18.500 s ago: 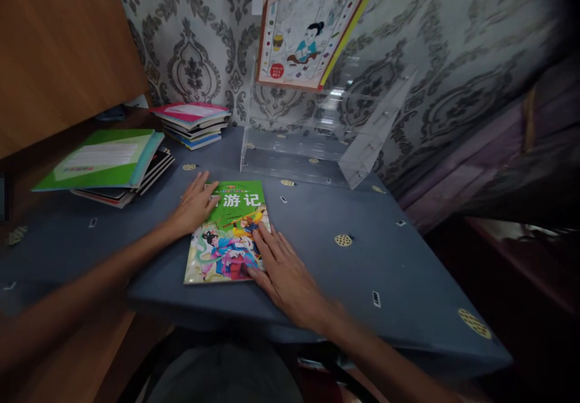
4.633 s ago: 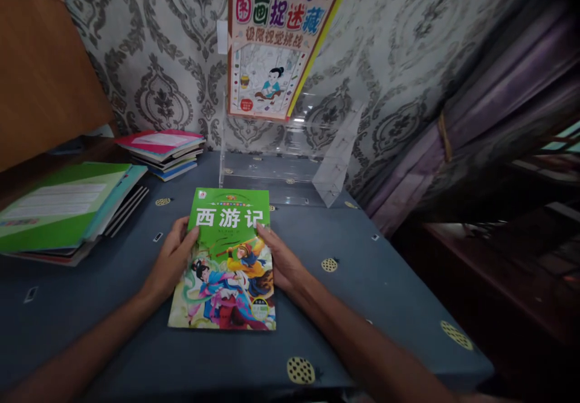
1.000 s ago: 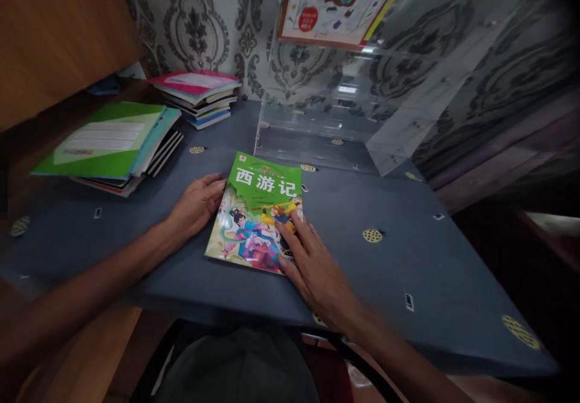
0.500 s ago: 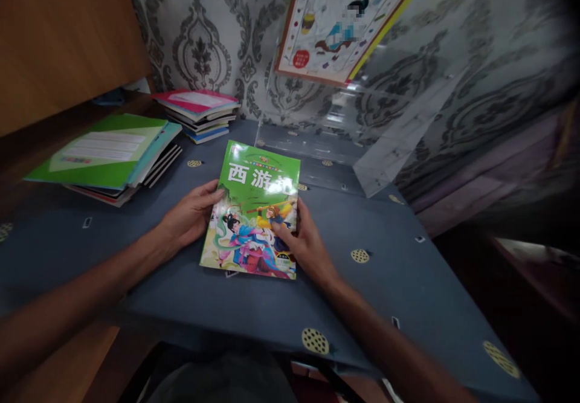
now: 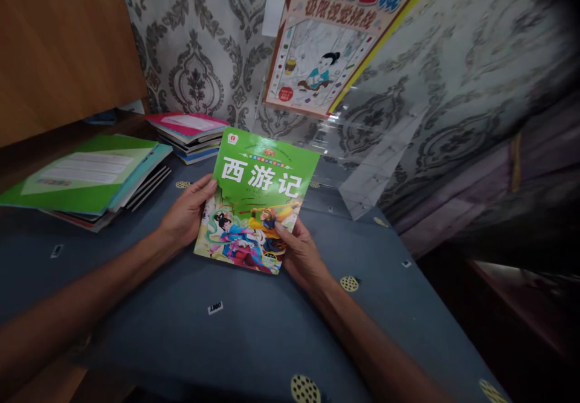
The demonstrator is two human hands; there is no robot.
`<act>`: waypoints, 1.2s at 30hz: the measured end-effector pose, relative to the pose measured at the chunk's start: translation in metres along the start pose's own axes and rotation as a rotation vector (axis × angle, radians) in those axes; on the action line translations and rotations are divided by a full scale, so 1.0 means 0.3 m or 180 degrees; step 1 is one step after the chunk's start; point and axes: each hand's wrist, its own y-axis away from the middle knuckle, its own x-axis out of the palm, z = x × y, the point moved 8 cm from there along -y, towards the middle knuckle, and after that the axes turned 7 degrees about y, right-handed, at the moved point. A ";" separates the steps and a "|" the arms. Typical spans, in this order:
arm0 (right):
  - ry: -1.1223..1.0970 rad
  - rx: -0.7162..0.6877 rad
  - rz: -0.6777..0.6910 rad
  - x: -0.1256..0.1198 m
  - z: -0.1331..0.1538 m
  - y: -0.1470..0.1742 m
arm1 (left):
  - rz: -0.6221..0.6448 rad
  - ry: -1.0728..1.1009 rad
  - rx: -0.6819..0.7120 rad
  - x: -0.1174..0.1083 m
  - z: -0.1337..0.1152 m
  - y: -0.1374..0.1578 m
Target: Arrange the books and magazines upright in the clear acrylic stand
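Observation:
A thin green picture book (image 5: 258,203) with large white Chinese characters and cartoon figures on its cover is held up above the table, its top edge tilted away from me. My left hand (image 5: 188,209) grips the book's left edge, thumb on the cover and fingers behind. On the opposite side, my right hand (image 5: 301,249) pinches the lower right edge, its thumb lying on the cover. The fingers behind the book are mostly hidden.
Left of the book lie a pile of books with a green top (image 5: 81,173) and another with a pink top (image 5: 188,125). Behind stands a clear acrylic rack (image 5: 380,161) holding an upright book (image 5: 335,46). A blue patterned cloth (image 5: 254,336) covers the table.
The book has risen and tipped up towards me, so its cover looks larger and the full title shows. Both hands still hold it. My view has tilted up slightly.

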 end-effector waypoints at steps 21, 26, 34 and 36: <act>0.1153 -0.0785 0.0727 0.061 0.023 0.014 | 0.0510 -0.1165 -0.0124 -0.061 -0.019 0.065; 0.1566 -0.1071 0.0645 0.088 0.104 0.038 | 0.0511 -0.1250 -0.0250 -0.084 0.006 0.071; 0.1746 -0.2001 -0.0240 0.219 0.435 0.061 | 0.0570 -0.1340 -0.0255 -0.082 0.006 0.080; 0.1535 -0.1889 -0.0311 0.224 0.442 0.045 | 0.0591 -0.1360 -0.0150 -0.081 0.004 0.080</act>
